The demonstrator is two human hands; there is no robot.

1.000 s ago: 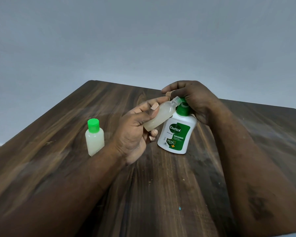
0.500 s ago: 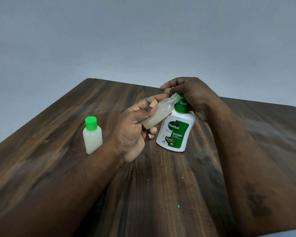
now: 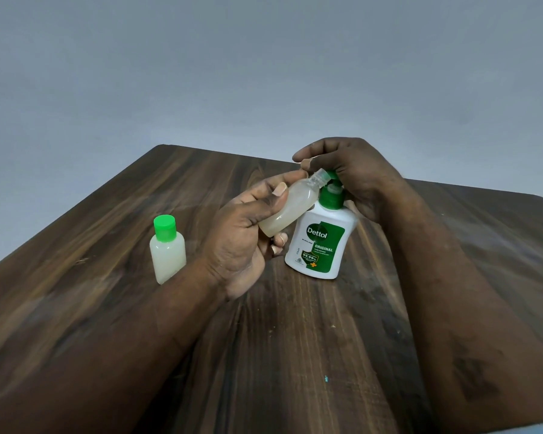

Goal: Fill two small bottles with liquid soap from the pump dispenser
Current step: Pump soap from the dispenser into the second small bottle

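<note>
A white pump dispenser (image 3: 322,242) with a green label and green collar stands upright on the wooden table (image 3: 311,339). My right hand (image 3: 355,173) curls over its green pump head from the right and behind. My left hand (image 3: 248,233) grips a small uncapped bottle (image 3: 290,206), tilted with its open neck up against the pump spout; pale soap fills most of it. A second small bottle (image 3: 167,250) with a green cap stands upright to the left, full of pale soap and untouched.
The dark wood table ends in a far edge just behind my hands, with a plain grey wall (image 3: 264,73) beyond. The table's left edge slants down toward the lower left.
Both hands, the tilted bottle and the dispenser keep the same grip and pose. The pump head sits slightly higher under my right hand than a second ago.
</note>
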